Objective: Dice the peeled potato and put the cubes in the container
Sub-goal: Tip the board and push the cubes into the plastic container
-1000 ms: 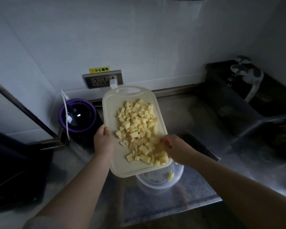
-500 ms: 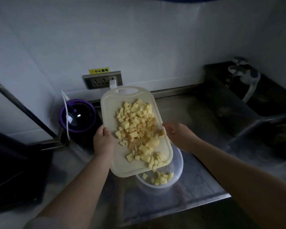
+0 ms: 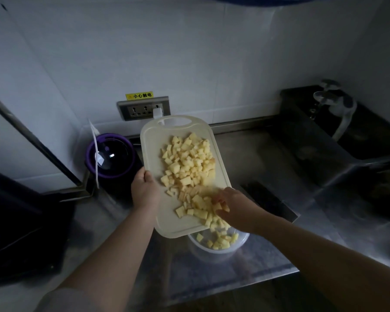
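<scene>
The bench (image 3: 212, 275) ran nearest the camera, and on it, under the near short edge of the cutting board (image 3: 153, 143), stood the clear container (image 3: 242, 243), partly hidden by that edge. A layer of potato cubes (image 3: 220, 242) already lay in it.

Over the board's near right corner lay the right hand (image 3: 236, 210), fingers loosely spread and resting on the diced pieces there, gripping nothing; motion blur smeared the fingertips and the cubes around them. At the board's left long edge, about midway along, the left hand (image 3: 144, 190) gripped the rim with the thumb on top.

The board was held off the bench. Its long axis ran from near to far, the near end swung slightly rightward, and the handle slot (image 3: 175, 121) pointed away toward the wall. It looked tipped with the near end lowest. Most of the cubes (image 3: 189, 163) were heaped on its right half, from the middle to the near edge.

Half a second before, the right hand had been off the board's right edge, further from the camera; it had since come onto the near corner among the pieces. The container held more cubes than a second earlier. The left hand and board had barely shifted.

Left of the board stood a purple-rimmed pot (image 3: 110, 154). Beyond the handle slot was a wall socket (image 3: 143, 108) with a yellow label (image 3: 139, 95) above it. Far right of the board was a tap (image 3: 338, 104).
</scene>
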{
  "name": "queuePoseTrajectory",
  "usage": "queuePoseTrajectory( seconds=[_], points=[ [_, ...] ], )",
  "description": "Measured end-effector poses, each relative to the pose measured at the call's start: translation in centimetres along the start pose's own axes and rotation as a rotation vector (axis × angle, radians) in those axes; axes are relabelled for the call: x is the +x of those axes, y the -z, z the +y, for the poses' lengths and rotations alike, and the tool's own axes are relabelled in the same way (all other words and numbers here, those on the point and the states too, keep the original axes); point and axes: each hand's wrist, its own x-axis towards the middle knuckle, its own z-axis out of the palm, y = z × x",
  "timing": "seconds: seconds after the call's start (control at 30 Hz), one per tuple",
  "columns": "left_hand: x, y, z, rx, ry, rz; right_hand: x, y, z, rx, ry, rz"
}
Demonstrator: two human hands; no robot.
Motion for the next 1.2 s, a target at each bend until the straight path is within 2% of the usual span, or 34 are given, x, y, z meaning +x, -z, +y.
queuePoseTrajectory(
  seconds=[0.13, 0.23, 0.3, 0.4, 0.5, 0.57, 0.8, 1.07, 1.2],
  points=[
    [-0.1, 0.0, 0.2, 0.006, 0.024, -0.002, -2.3, -0.2, 0.2, 0.011, 0.009, -0.080],
    [-0.4, 0.0, 0.3, -0.015, 0.015, -0.009, -2.7, 1.3, -1.0, -0.069, 0.094, 0.022],
    [-0.6, 0.2, 0.3, -0.054, 0.010, -0.038, -1.7, 2.3, -3.2, -0.179, 0.269, 0.132],
    [-0.9, 0.6, 0.1, -0.144, 0.014, -0.101, 1.3, 2.4, -7.3, -0.415, 0.492, 0.184],
    [-0.9, 0.9, -0.1, -0.220, 0.021, -0.144, 3.9, 0.9, -9.4, -0.710, 0.535, 0.169],
    [-0.9, 1.0, -0.2, -0.221, 0.037, -0.144, 4.5, 0.3, -9.2, -0.802, 0.538, 0.173],
    [-0.7, 0.6, -0.1, -0.156, 0.059, -0.087, 3.2, -1.6, -6.4, -0.863, 0.640, 0.230],
    [-0.8, 0.5, 0.0, -0.136, 0.033, -0.061, 1.3, -3.4, -2.1, -0.705, 0.719, 0.326],
    [-1.0, 0.6, 0.3, -0.129, 0.023, -0.050, 0.3, -4.4, 0.3, -0.683, 0.692, 0.379]
  ],
)
